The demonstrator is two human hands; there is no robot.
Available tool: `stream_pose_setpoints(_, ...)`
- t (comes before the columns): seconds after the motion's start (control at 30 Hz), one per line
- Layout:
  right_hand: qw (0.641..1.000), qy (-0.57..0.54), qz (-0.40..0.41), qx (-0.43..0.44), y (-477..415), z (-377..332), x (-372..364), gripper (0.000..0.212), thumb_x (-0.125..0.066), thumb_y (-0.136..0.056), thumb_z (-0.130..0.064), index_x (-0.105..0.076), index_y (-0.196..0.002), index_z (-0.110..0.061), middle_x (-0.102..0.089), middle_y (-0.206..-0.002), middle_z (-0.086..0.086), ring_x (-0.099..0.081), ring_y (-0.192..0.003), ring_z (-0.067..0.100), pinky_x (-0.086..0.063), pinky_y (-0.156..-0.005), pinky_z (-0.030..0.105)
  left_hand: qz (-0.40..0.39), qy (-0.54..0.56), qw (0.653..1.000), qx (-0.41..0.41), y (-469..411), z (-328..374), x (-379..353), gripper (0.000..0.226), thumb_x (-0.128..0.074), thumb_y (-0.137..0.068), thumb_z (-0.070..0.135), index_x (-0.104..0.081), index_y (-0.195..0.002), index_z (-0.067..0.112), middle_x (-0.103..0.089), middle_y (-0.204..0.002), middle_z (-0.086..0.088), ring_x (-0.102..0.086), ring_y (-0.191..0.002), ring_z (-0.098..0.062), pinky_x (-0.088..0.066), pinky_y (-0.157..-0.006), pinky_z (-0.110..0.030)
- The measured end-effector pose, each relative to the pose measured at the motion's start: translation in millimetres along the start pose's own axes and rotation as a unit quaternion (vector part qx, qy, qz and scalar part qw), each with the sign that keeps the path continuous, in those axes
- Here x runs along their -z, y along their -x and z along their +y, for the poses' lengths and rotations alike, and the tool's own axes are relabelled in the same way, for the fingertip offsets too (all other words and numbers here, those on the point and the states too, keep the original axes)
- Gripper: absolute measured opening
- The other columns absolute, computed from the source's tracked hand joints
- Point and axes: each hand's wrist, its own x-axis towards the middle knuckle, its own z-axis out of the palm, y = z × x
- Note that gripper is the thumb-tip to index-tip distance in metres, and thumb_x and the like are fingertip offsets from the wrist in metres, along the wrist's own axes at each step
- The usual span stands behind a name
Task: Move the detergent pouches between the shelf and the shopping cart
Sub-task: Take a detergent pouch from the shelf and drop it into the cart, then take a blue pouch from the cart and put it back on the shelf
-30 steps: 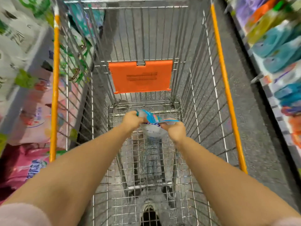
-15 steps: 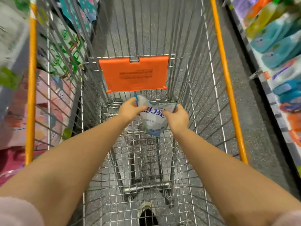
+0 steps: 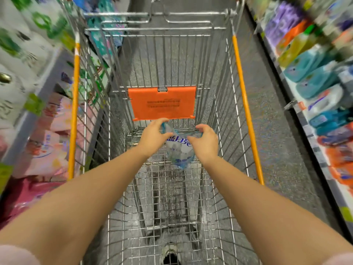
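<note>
A white and blue detergent pouch [image 3: 181, 152] hangs upright deep inside the wire shopping cart [image 3: 246, 115], near its far end, with its bottom at the mesh floor. My left hand [image 3: 152, 136] pinches the pouch's top left corner. My right hand [image 3: 206, 142] holds the top right corner with curled fingers. Both forearms reach down into the basket from the near edge. No other pouch shows in the cart.
An orange plastic flap [image 3: 162, 102] hangs on the cart's far wall just above my hands. A shelf of pink and white-green packs [image 3: 44, 150] presses against the cart's left side. Across the grey aisle floor on the right, teal refill packs [image 3: 313, 81] sit among blurred orange ones.
The pouch went from lying tipped between my hands to hanging upright lower in the cart. My hands moved slightly apart along its top edge.
</note>
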Motion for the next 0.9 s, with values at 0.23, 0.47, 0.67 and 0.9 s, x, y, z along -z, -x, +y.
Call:
stream_pose_setpoints(0.23, 0.996, -0.081, -0.01, 0.027, 62.3, -24.2, 32.1, 0.029, -0.066, -0.083, -0.024, -0.059, -0.111, -0.02, -0.062, -0.108, -0.002, -0.053, -0.106, 0.021, -0.045, -0.09, 0.037, 0.036, 0.091, 0.995, 0.022, 61.0, 33.7, 30.0, 0.041, -0.063, -0.087, 0.021, -0.054, -0.126, 0.02, -0.057, -0.127, -0.003, -0.052, -0.118, -0.019, -0.039, -0.094, -0.026)
stream_pose_setpoints(0.47, 0.973, -0.205, -0.061, 0.087, 154.3, -57.2, 76.2, 0.009, -0.059, -0.089, -0.018, -0.061, -0.097, -0.018, -0.057, -0.089, -0.001, -0.053, -0.077, 0.014, -0.037, -0.058, 0.014, 0.135, 0.226, 0.965, 0.002, 162.4, 79.8, 74.2, 0.018, -0.06, -0.088, 0.013, -0.06, -0.102, 0.025, -0.064, -0.098, -0.001, -0.058, -0.087, -0.014, -0.047, -0.082, -0.03)
stream_pose_setpoints(0.67, 0.936, -0.242, -0.132, 0.216, 280.6, -86.4, 108.8, 0.01, -0.056, -0.09, -0.019, -0.059, -0.081, -0.023, -0.061, -0.078, -0.001, -0.056, -0.081, 0.017, -0.043, -0.075, 0.032, 0.294, 0.256, 0.921, -0.014, 311.5, 123.6, 124.8, 0.018, -0.054, -0.091, 0.009, -0.064, -0.105, 0.012, -0.063, -0.093, -0.001, -0.057, -0.084, -0.01, -0.043, -0.073, -0.011)
stream_pose_setpoints(0.9, 0.869, -0.235, -0.217, 0.378, 455.3, -125.2, 173.8, 0.019, -0.051, -0.092, -0.023, -0.064, -0.079, -0.018, -0.065, -0.08, 0.0, -0.062, -0.081, 0.021, -0.045, -0.071, 0.033, 0.433, 0.182, 0.883, -0.023, 506.7, 154.1, 173.6, 0.013, -0.055, -0.09, 0.025, -0.061, -0.079, 0.03, -0.064, -0.075, 0.009, -0.06, -0.077, -0.012, -0.045, -0.074, -0.028)
